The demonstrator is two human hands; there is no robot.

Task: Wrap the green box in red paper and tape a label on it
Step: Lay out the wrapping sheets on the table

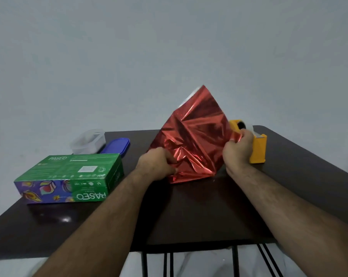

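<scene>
Red paper [191, 140], a shiny crumpled foil sheet, stands lifted off the dark table [199, 212] between the person's two hands, its lower edge close to the tabletop and its upper corner rising against the pale wall. Nearest the camera, both bare forearms reach forward over the table's front edge, under which thin black legs show. The left hand [156, 163] grips the sheet's lower left part, its fingers [172, 162] curled into the foil and bunching it. The right hand [238, 149] holds the sheet's right edge higher up, with thumb and fingers pinching the foil. The sheet is creased in many directions, and a strip of its silver back shows along the top left edge.

On the left of the table, well apart from the paper, the green box [73, 177] lies flat and unwrapped. It is a tissue box with white lettering on top and a purple patterned panel on its near side. Neither hand touches it.

Farther back, just behind the right hand, a yellow tape dispenser [257, 149] stands on the table, partly hidden by the hand and the foil. At the far left edge a clear plastic container [87, 141] sits open, with a blue lid [116, 146] lying just beside it on its right.
</scene>
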